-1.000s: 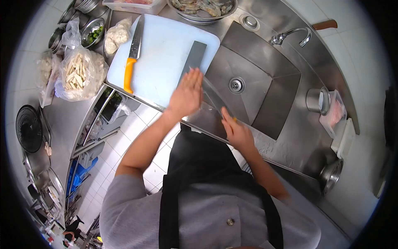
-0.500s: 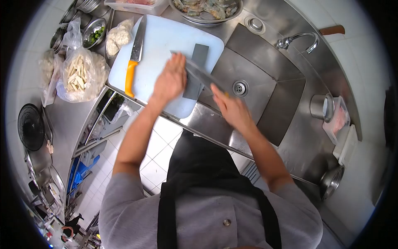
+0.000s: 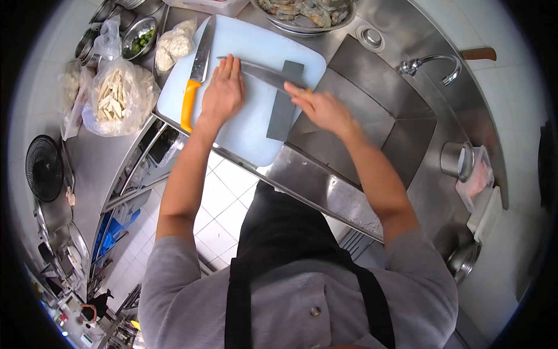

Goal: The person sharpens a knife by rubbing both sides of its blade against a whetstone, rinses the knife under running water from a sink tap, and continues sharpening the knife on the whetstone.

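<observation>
My right hand (image 3: 322, 110) is wrapped around the handle of a long kitchen knife (image 3: 261, 72). Its blade lies across the upper part of a grey sharpening stone (image 3: 281, 116), with the tip pointing left over the white cutting board (image 3: 256, 43). My left hand (image 3: 224, 93) has its fingers stretched out at the blade's tip end; the exact contact is hard to see. Along the board's left side rests a second knife (image 3: 189, 102) with a yellow handle, its blade pointing away from me. The stone sits near the board's right edge.
Right of the board is a steel sink (image 3: 343, 110) with a faucet (image 3: 430, 60). Behind the board stands a bowl of shrimp (image 3: 308, 13). Bags of pale food (image 3: 113, 102) and a bowl of green pieces (image 3: 139, 41) lie left. A steel pot (image 3: 452, 158) stands far right.
The knife has slid up and left across the stone, carried by my right hand. My left hand has moved left and away from me with the blade's tip. The camera view has shifted slightly.
</observation>
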Tool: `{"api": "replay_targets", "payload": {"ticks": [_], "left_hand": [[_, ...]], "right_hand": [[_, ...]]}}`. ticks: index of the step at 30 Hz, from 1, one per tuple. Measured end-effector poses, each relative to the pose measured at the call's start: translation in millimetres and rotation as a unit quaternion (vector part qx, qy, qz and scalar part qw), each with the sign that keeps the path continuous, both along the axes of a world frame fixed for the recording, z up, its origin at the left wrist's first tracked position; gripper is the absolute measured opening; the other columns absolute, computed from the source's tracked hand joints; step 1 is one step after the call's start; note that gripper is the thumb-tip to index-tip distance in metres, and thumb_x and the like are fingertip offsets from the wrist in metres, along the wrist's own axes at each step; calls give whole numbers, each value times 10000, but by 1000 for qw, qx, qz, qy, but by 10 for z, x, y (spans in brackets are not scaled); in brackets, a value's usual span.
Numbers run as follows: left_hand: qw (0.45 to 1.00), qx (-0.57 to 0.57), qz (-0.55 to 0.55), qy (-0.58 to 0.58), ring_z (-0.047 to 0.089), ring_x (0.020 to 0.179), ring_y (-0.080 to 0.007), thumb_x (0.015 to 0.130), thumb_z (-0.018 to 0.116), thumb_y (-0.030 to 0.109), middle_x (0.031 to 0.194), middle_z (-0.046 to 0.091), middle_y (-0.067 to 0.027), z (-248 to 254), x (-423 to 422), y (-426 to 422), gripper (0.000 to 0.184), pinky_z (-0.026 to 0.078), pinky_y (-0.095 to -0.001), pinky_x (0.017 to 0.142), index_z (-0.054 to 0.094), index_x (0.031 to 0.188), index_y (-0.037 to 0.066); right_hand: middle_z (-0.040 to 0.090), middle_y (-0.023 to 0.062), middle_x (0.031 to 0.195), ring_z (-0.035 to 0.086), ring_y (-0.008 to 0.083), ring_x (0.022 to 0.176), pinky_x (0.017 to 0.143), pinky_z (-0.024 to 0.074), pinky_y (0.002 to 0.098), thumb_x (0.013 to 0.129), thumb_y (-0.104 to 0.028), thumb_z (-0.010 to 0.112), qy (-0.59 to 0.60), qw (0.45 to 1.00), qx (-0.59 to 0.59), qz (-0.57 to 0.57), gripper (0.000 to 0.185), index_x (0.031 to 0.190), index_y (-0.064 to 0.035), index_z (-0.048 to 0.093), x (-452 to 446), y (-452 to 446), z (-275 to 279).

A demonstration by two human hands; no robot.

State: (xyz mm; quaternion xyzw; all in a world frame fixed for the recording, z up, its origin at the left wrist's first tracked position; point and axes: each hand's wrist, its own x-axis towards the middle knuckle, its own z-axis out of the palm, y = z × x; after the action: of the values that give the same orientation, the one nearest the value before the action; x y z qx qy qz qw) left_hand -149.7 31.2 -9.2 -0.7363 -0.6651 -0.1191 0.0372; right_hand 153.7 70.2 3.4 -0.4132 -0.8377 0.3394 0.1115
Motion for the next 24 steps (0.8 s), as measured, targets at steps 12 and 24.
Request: {"api": "replay_targets", "payload": {"ticks": [12,24], "left_hand": [[996,-26,77,-27,421,1523,-465,1074,449,215,1600,454,-347,-6,125,-380,589,342,-511,1266,438,1548,-134],[995,26,-59,-70,484,1478,-457,1041,546,147,1562,508,-328,-90,921,-601,532,381,-498,1250,511,1484,-147]], "right_hand": [[808,77,1090,765,353,955,885,606,453,1089,-403,600,55,993,-19,99,422,1509,-365,608,-2,178,27],[764,220,1010,734,451,920,789,586,544,1077,-351,623,4,996,-29,-81,474,1547,-349,563,751,-1160,177]]}}
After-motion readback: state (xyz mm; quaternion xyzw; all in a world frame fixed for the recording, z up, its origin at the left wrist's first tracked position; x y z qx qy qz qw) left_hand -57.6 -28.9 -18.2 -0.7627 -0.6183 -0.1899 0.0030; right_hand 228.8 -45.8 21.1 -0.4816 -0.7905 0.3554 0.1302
